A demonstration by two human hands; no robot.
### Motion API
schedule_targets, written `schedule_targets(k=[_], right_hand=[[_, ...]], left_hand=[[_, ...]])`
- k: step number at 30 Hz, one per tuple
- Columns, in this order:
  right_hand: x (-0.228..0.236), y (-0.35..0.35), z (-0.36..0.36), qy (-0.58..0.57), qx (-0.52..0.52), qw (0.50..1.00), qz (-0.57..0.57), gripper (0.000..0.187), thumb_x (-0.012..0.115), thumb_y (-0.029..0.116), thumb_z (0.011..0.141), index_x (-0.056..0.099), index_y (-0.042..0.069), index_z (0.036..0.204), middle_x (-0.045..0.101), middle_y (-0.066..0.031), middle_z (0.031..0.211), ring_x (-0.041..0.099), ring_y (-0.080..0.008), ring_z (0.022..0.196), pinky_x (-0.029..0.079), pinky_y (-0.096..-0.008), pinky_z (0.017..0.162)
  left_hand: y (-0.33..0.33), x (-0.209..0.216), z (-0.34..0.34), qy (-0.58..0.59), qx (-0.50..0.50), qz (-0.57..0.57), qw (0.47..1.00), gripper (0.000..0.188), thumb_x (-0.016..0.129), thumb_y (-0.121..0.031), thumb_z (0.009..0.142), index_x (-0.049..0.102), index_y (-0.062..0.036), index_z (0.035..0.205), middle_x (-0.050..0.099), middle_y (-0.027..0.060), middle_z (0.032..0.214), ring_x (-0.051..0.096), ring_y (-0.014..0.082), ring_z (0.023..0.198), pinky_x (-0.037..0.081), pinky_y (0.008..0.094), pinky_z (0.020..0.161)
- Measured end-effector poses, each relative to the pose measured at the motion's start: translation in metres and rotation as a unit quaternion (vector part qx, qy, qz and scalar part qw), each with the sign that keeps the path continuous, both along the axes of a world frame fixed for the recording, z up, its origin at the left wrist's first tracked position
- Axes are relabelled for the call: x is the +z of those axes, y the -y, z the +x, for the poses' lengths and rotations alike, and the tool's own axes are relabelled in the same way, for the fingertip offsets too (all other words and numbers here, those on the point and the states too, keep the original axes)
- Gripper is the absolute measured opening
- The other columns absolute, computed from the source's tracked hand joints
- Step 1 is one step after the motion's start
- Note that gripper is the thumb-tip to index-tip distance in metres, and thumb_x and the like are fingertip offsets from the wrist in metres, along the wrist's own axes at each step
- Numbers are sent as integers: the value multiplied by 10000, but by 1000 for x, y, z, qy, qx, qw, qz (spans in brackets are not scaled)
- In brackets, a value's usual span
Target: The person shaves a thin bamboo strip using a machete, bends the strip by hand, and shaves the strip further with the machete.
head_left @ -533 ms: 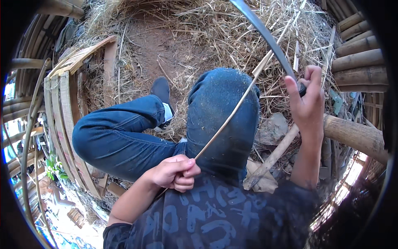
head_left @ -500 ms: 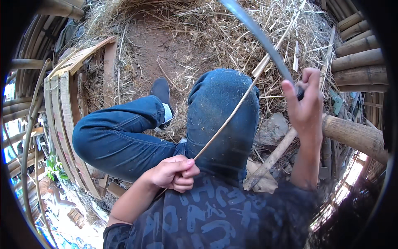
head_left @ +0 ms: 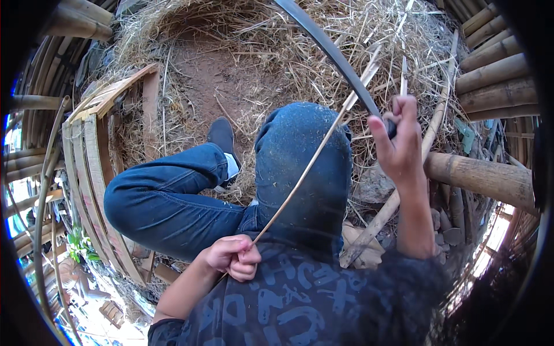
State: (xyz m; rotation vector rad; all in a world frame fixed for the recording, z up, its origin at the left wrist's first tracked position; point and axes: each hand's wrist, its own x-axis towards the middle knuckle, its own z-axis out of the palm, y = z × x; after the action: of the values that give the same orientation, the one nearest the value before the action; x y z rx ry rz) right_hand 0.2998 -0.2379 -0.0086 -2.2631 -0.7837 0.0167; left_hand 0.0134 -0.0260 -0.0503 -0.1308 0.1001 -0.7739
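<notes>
My left hand (head_left: 235, 258) is closed in a fist around a thin bamboo strip (head_left: 300, 181), low in front of my dark shirt. The strip slants up and right over my raised knee, and its far part looks pale and shaved. My right hand (head_left: 399, 138) grips the dark handle of a long, curved machete (head_left: 332, 52), right of the knee. Its grey blade points up and left and crosses the strip just beyond the knee; it seems to touch it there. The strip's tail behind my left fist is mostly hidden by my arm.
Dry straw and shavings (head_left: 323, 75) cover the ground ahead, around bare brown soil (head_left: 216, 81). A slatted wooden crate (head_left: 86, 173) stands at left. At right are a thick bamboo pole (head_left: 485, 179), a slanting stick (head_left: 375, 225) and a rock (head_left: 372, 184). Bamboo walls close both sides.
My right hand and the machete have shifted left, and the blade now crosses the strip a little lower in view. My left fist keeps its hold. The whole view has moved slightly.
</notes>
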Motion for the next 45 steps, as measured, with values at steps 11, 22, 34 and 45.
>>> schedule_targets(k=[11,22,34,45], right_hand=[[9,-15,-31,121,174,977,-21,591,666,574,773,425,54,914,446,-29,560,518,-196,403,435,-311,406],[-23,-4,19,40,49,997,35,567,522,614,858,336,80,897,395,5,526,487,-107,420,366,-243,330],[-2,-15,-22,122,166,977,58,612,708,558,744,413,52,922,436,-26,597,504,-182,424,431,-297,413],[6,-13,-30,132,143,981,27,587,686,549,768,406,54,911,439,-26,540,522,-212,406,428,-312,409]], left_hand=[[1,-1,9,-22,-6,-62,998,489,371,-384,988,247,-139,585,216,-40,463,213,74,366,214,226,263],[3,4,6,-28,-13,-69,997,500,353,-380,990,206,-145,573,203,-36,445,231,85,344,308,253,235],[-7,17,18,-61,-71,169,981,484,401,-383,991,297,-115,601,308,-27,511,354,87,437,501,304,417],[9,76,31,103,18,821,562,110,580,-50,903,558,15,816,591,46,588,564,95,500,449,232,469]])
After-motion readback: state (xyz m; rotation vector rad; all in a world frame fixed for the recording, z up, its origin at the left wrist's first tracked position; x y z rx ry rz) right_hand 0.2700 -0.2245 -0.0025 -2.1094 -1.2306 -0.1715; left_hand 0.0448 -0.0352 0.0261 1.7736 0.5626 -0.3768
